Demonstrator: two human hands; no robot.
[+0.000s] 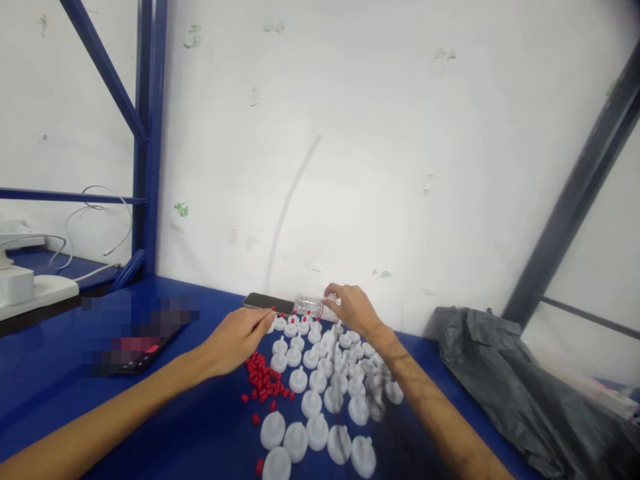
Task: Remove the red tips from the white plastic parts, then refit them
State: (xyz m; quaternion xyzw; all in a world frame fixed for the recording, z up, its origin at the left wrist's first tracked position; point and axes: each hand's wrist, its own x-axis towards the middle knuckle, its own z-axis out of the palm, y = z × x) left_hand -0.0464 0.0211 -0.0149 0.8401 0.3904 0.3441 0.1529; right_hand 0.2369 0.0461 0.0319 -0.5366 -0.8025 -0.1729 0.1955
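Observation:
White round plastic pieces with short stems (298, 380) stand in loose rows on the blue table. Several at the back carry small red caps (309, 313) on their stems. My left hand (240, 339) is at the back left of these rows, its fingers and thumb close together by a white piece; its fingertips are partly hidden. Loose red caps (261, 377) lie in a pile just in front of it. Above a clear plastic box (307, 305) at the back, my right hand (354, 308) has its thumb and forefinger bent together; what they pinch is too small to tell.
Behind the white pieces lies a phone (267, 303), near the wall. A dark flat object, partly blurred (145, 347), rests at the left. A dark grey plastic bag (495, 373) covers the right side. Blue rack posts (150, 133) and white cables (125, 227) stand at the left.

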